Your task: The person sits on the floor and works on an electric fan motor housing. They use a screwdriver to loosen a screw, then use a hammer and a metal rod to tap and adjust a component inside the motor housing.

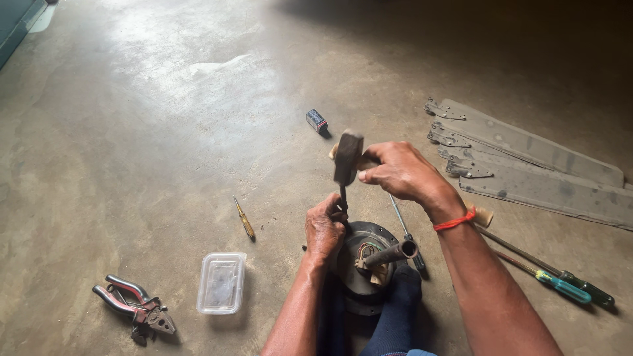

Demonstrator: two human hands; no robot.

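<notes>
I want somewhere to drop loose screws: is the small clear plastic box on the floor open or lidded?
Cannot tell: the small clear plastic box sits upright, but its transparency hides any lid.

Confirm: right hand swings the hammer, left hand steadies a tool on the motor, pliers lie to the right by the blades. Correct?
Not quite. The pliers lie on the floor to the left, beside the clear box, not by the blades. The head view shows it. The rest holds: right hand on the hammer, left hand steadying a tool on the motor.

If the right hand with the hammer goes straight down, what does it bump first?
Most likely the thin dark metal tool that the left hand holds upright on the round dark motor housing. The right hand holds the dark-headed hammer just above it, though depth is hard to judge.
</notes>
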